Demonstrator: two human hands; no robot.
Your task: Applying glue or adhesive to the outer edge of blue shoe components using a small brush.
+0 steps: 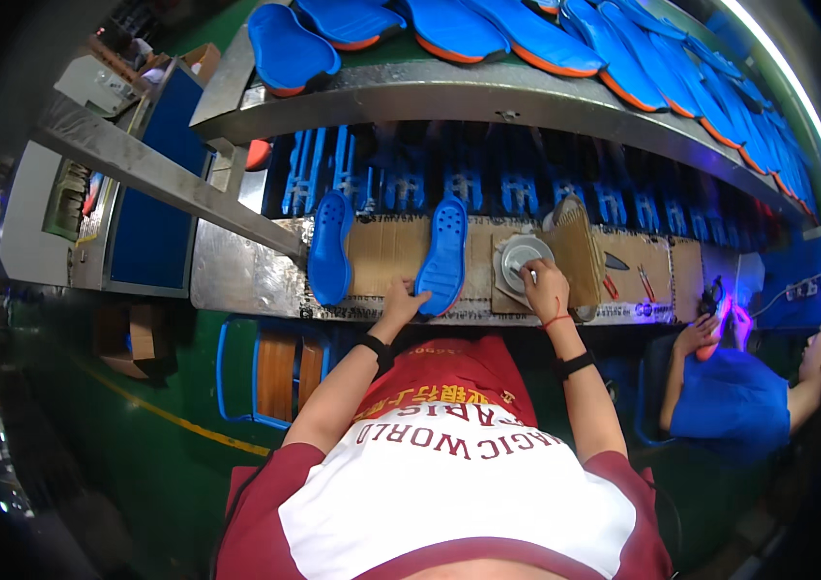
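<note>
My left hand [403, 302] grips the near left edge of a blue shoe insole [446, 251] with small holes toward its far end. The insole lies on cardboard at the bench's front, an orange-red rim showing at its near end. To its left, a second blue insole [331, 246] rests untouched by either hand. Over a small pale bowl [525, 253], my right hand [550, 290] is closed, fingertips down at the rim; whatever they pinch is hidden. The bowl stands on a piece of cardboard [507, 302].
A metal shelf [372, 106] above the bench carries rows of blue insoles [459, 29]. Right of the bowl are an upright cardboard piece [573, 246], a dark-bladed tool [615, 262] and red-handled pliers [645, 283]. A co-worker in blue [730, 396] sits at the right. A slanted metal bar [169, 179] crosses the left.
</note>
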